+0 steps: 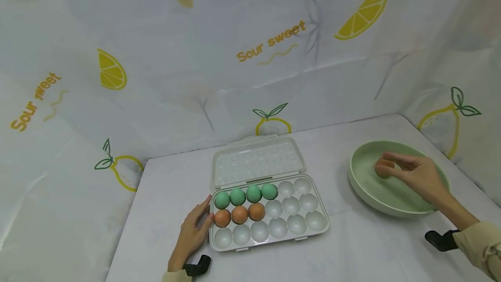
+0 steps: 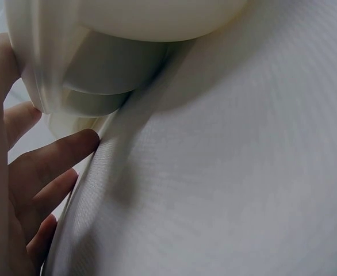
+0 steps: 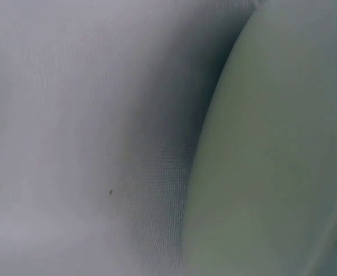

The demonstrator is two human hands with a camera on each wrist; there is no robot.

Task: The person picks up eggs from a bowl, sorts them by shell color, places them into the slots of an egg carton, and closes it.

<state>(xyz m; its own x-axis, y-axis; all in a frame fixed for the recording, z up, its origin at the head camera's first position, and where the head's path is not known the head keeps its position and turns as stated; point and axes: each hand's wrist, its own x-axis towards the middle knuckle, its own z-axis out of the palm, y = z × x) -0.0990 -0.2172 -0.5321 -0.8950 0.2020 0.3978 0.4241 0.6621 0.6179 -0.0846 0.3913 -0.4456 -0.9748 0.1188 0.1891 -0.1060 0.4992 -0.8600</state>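
On a white worktop (image 1: 352, 247), the left hand (image 1: 193, 232) rests with straight fingers against the left edge of an open egg tray (image 1: 270, 234) holding 4 green and 3 brown eggs. Far right, the right hand (image 1: 419, 176) pinches a brown egg (image 1: 381, 168) inside a green bowl (image 1: 362, 186).

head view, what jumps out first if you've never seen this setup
The open egg tray at the table's middle, with four green eggs in its back row and three brown eggs in front of them. At right, the right hand pinches a brown egg over a green bowl; the left hand rests against the tray's left end.
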